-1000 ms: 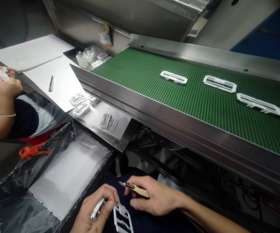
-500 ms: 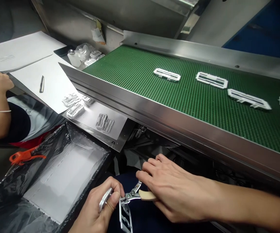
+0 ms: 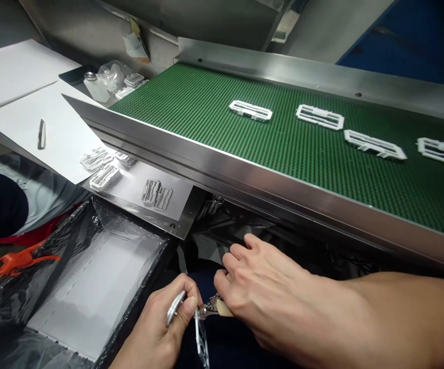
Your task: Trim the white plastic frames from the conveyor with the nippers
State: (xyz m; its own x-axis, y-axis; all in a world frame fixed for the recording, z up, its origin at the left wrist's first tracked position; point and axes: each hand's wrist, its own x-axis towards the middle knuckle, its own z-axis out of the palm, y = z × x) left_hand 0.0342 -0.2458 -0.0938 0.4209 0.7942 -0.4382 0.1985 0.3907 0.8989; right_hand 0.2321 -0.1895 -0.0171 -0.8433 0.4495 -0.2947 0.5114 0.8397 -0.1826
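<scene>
My left hand pinches a white plastic frame low over my lap, fingers closed on its top edge. My right hand grips small cutters, whose nose touches the frame just beside my left thumb. Best, I judge, to hold the frame steady, cut flush and keep the thumb clear; more frames lie on the green belt.

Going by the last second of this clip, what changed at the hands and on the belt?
The right hand brought its cutters across to the white frame pinched in the left hand; the tips now meet it. A fourth frame shows on the green belt. Both grips stayed.
</scene>
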